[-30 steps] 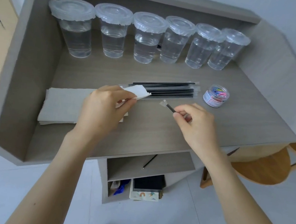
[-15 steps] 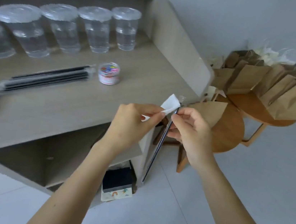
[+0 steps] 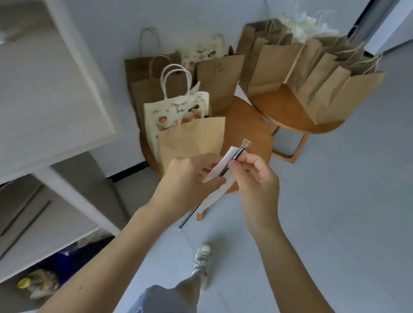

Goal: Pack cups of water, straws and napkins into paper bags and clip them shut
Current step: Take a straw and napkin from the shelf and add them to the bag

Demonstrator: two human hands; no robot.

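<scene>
My left hand [image 3: 186,180] pinches a folded white napkin [image 3: 221,167], which sticks up between my two hands. My right hand [image 3: 255,174] pinches a black straw [image 3: 237,155] in a clear wrapper; its top points up and right, and its lower end [image 3: 186,219] hangs down behind my left hand. Both hands hover just in front of a plain brown paper bag [image 3: 191,141] that stands on a round wooden stool [image 3: 251,128]. The cups of water and the clips are out of view.
A printed white bag [image 3: 177,110] and more brown bags [image 3: 157,81] stand behind the near one. A second stool [image 3: 295,115] at the right carries several brown bags [image 3: 335,86]. The grey desk [image 3: 40,76] fills the left. My leg and shoe [image 3: 201,260] are below.
My view has swung right, away from the desk top with the cups, to the stools with bags. Both hands carried the napkin and straw over, close to the near brown bag.
</scene>
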